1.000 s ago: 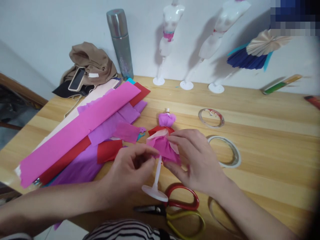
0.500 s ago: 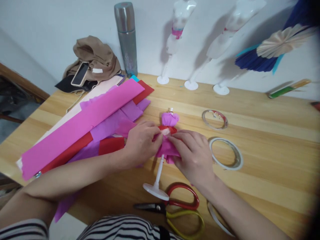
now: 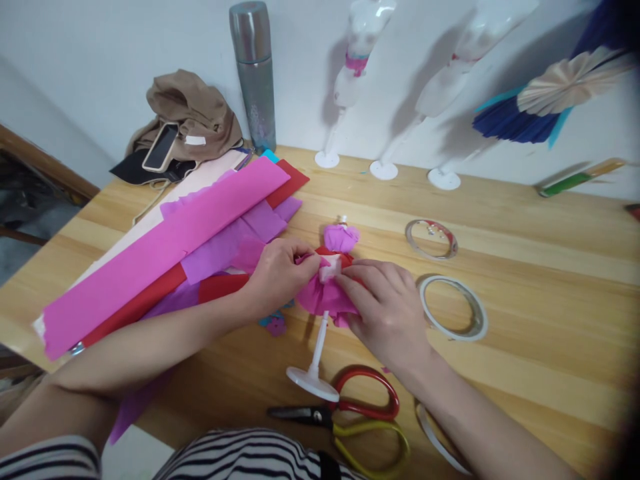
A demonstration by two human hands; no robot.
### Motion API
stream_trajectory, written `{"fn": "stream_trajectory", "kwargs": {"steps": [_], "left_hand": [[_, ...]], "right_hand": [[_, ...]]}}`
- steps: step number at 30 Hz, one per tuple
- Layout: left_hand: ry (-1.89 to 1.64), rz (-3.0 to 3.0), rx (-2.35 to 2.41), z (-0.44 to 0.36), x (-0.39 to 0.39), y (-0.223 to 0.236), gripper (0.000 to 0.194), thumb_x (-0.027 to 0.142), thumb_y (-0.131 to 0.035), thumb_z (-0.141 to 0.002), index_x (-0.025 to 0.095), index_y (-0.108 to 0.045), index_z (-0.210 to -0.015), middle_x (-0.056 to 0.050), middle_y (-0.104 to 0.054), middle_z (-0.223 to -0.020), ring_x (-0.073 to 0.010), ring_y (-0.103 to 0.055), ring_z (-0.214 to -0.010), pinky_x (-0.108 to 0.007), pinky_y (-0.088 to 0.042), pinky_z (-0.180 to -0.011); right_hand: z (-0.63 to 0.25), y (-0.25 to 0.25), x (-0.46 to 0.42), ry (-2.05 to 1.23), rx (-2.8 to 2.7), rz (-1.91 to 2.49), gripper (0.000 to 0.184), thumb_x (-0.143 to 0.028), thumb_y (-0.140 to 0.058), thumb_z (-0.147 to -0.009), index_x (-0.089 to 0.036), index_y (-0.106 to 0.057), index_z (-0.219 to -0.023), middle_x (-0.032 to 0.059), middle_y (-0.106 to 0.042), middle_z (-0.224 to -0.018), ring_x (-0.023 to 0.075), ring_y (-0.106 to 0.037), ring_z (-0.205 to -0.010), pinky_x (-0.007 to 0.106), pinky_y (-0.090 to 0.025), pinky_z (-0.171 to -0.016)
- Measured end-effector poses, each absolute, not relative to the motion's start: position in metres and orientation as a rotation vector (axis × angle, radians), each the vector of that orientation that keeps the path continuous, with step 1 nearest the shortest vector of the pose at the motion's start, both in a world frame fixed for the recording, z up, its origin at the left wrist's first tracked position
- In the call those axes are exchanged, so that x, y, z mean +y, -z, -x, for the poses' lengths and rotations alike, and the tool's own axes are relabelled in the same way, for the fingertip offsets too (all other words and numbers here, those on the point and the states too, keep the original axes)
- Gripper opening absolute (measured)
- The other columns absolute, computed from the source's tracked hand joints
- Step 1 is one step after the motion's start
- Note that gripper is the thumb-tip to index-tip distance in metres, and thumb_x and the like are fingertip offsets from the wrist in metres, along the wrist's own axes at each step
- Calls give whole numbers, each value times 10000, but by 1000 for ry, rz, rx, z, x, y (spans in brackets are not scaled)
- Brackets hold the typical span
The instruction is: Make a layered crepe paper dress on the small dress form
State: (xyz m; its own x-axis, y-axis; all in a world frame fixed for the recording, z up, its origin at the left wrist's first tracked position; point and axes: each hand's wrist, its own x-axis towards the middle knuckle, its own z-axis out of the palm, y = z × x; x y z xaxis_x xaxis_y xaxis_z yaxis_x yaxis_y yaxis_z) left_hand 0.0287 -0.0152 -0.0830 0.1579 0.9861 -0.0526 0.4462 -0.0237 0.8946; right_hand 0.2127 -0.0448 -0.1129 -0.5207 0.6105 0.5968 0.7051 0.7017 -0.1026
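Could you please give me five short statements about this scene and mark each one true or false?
1. The left hand and the right hand are both at the pink paper skirt. True.
2. Both handles of the scissors are red. False: one handle is red, the other yellow.
3. The metal flask stands by the wall. True.
4. The phone lies underneath the long pink strip. False: the phone lies uncovered at the brown cloth, apart from the long pink strip.
5. The sleeve on the left arm is plain blue. False: it has dark and white stripes.
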Motion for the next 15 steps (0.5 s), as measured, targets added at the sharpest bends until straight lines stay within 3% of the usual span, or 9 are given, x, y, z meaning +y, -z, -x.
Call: {"fn": "stream_trajectory", "kwargs": {"steps": [7,15], "left_hand": [[-840,-1821,1442,-34,-20,86,255,198,-547,-822,144,-601,-578,20,-558,-573,-100,-475,-581,-248,-333,-561],[-851,-1933,1429,-39,-26,86,285,243,-552,-877,146,-670,-635,-9,-604,-607,-111,-512,-586,-252,-368,-564]], "right_hand": [[-211,113,-42,205,-2307,937,193,-82,-541,-917,-54,-673,-1056,151,-737,-912,283,-616,-934,416,-440,-804],[-212,116,-42,220,-2314,922,141,-94,-548,-911,-89,-654,-1004,138,-751,-913,287,-641,-927,431,-434,-821]]}}
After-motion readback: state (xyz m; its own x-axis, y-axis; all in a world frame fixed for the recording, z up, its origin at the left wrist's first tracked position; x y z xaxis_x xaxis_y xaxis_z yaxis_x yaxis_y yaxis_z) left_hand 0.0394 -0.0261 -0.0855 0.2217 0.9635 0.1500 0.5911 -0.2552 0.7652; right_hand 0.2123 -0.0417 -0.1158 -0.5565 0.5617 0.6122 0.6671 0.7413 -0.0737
